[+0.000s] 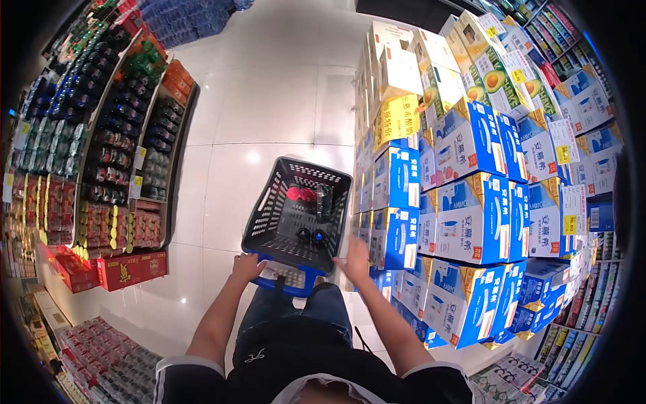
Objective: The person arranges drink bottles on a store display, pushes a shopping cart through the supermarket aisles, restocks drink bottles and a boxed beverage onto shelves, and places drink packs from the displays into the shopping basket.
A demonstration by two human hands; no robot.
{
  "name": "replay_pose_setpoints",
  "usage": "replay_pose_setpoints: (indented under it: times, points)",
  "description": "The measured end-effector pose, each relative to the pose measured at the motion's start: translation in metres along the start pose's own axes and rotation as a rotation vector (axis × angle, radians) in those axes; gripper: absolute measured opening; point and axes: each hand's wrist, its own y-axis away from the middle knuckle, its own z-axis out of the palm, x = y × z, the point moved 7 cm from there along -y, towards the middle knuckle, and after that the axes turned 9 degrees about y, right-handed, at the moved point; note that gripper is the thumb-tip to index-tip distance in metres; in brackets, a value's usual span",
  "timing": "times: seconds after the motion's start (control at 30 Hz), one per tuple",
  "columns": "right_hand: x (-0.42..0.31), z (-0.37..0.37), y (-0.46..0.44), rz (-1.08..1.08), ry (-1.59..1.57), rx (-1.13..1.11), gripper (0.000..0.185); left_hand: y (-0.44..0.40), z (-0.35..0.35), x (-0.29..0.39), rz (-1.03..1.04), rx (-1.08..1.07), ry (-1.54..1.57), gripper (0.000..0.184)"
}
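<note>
A dark grey shopping cart (pixel 269 232) with a blue handle (pixel 306 279) stands in front of me, holding some red items and several dark bottles. My left hand (pixel 249 268) is wrapped round the handle's left end. Near the cart's right rear corner is my right hand (pixel 354 261), its fingers apart and nothing in it; whether it touches the rim I cannot tell. Right beside it rise stacked blue and white cartons (pixel 393 236).
Shelves of bottled drinks (pixel 114 135) line the left side, with red boxes (pixel 132 271) at their foot. A yellow sign (pixel 398 120) hangs on the right-hand carton stack. Blue packs (pixel 182 20) lie ahead on the tiled floor (pixel 269 101).
</note>
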Motion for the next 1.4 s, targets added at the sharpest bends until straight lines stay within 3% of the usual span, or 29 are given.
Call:
replay_pose_setpoints:
  times: [0.07,0.13,0.17,0.23,0.37,0.53,0.7,0.97,1.4]
  points:
    - [-0.08,0.042,0.017,-0.141,-0.382,-0.185,0.074,0.003,0.003,-0.013,0.031,0.058,0.227,0.054]
    - [-0.155,0.073,0.043,-0.336,-0.457,-0.563,0.069,0.008,-0.004,0.004,0.134,-0.008,0.2,0.055]
    - [-0.171,0.066,0.044,-0.343,-0.456,-0.552,0.069,0.017,-0.007,0.019,0.262,0.023,0.181,0.053]
    - [-0.188,0.063,0.048,-0.271,-0.086,-0.639,0.063,0.021,0.007,0.023,0.278,-0.039,0.175,0.051]
    - [-0.185,0.063,0.057,-0.305,0.163,-0.554,0.055,0.024,0.023,0.026,0.374,-0.155,0.139,0.055]
    - [-0.18,0.053,0.057,-0.291,0.201,-0.608,0.043,0.035,0.026,0.037,0.449,-0.238,0.238,0.054]
    - [-0.165,0.052,0.05,-0.357,0.264,-0.502,0.03,0.034,0.03,0.05,0.548,-0.233,0.257,0.051]
    - [-0.152,0.047,0.011,-0.412,0.271,-0.511,0.034,0.009,0.006,0.059,0.478,-0.195,0.298,0.068]
    - [-0.141,0.041,-0.088,-0.553,0.268,-0.533,0.037,-0.055,-0.061,0.071,0.378,-0.163,0.362,0.062]
